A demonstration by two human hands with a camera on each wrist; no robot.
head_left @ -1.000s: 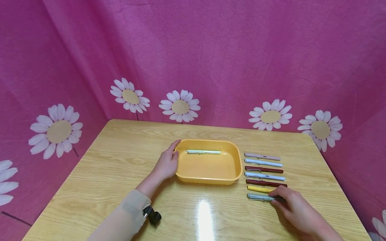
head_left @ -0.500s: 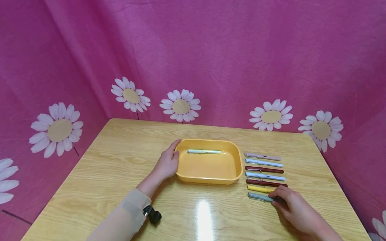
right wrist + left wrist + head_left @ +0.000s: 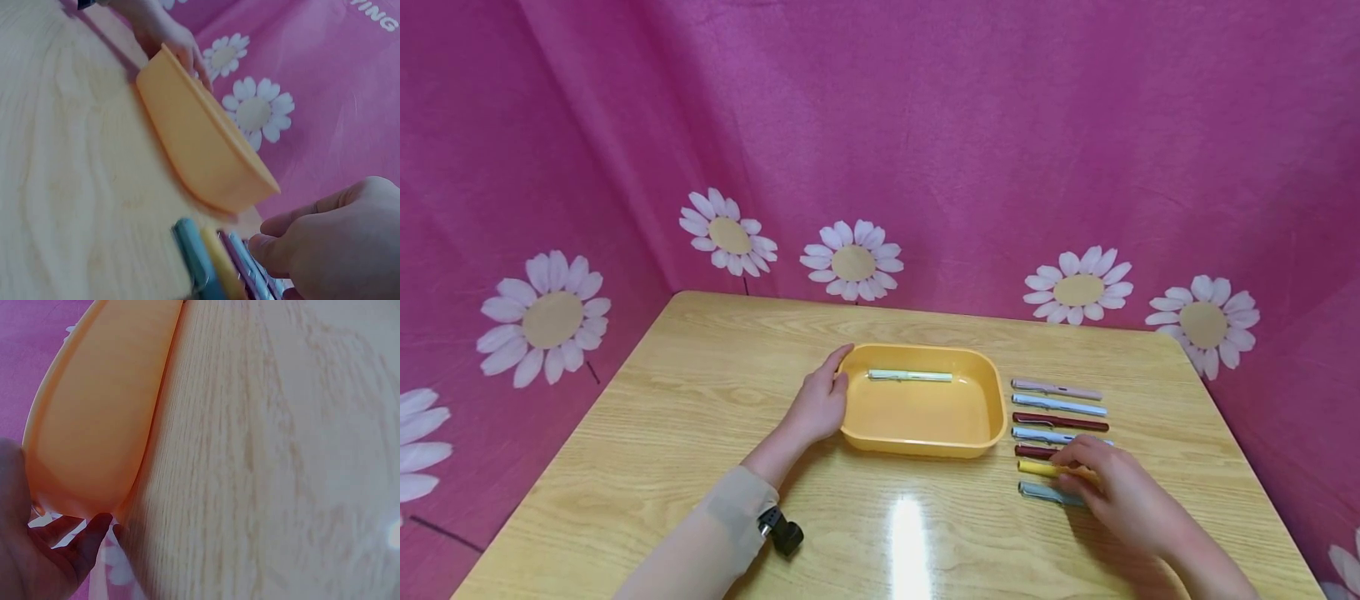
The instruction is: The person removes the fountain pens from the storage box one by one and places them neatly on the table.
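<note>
My left hand [image 3: 820, 404] holds the left end of a yellow-orange plastic tray [image 3: 917, 448], thumb at the rim and fingers on the outer wall. A pale green pen [image 3: 910, 376] lies in the tray near its back wall. My right hand [image 3: 1123, 492] hovers over the near end of a row of capped pens, index finger and thumb apart. Beneath its fingertips are a yellow pen [image 3: 1036, 468] and a dark red pen [image 3: 1030, 452], both partly hidden. Nearest the front lies a grey-green pen [image 3: 1045, 493], its right end covered by the hand.
Farther back in the row lie a light blue pen [image 3: 1048, 434], another dark red pen [image 3: 1060, 422], a second light blue pen [image 3: 1060, 405] and a pink pen [image 3: 1056, 389]. They stand right of the tray on a wooden table [image 3: 722, 375]. A pink flowered cloth [image 3: 925, 167] hangs behind.
My right hand has left the grey-green pen and moved up and back over the yellow and dark red pens. The left hand and tray stay put; the view shifts slightly.
</note>
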